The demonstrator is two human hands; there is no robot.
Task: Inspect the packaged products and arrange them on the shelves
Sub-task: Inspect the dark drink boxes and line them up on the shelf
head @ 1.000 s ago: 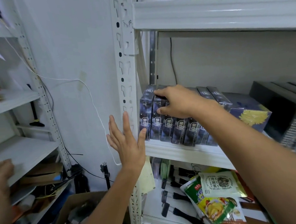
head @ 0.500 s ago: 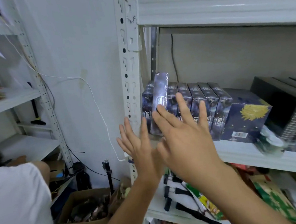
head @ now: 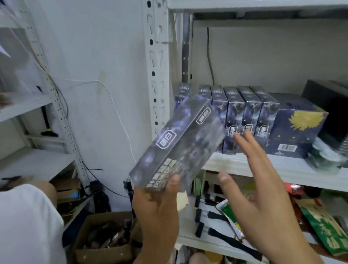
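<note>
One dark box (head: 180,139) tilted in left hand's (head: 156,208) grip, inspection underway; right hand (head: 257,187) spread, empty. Matching boxes (head: 249,111) stand shelved at two o'clock; this one unplaced.

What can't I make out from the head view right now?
Head view: print on the held box is motion-blurred, unreadable.
Head view: fingers of the left hand hidden behind the box; only the thumb shows.
Head view: black boxes blurred, cut off by the right edge.
Head view: lower-shelf packets partly covered by the right hand.
</note>
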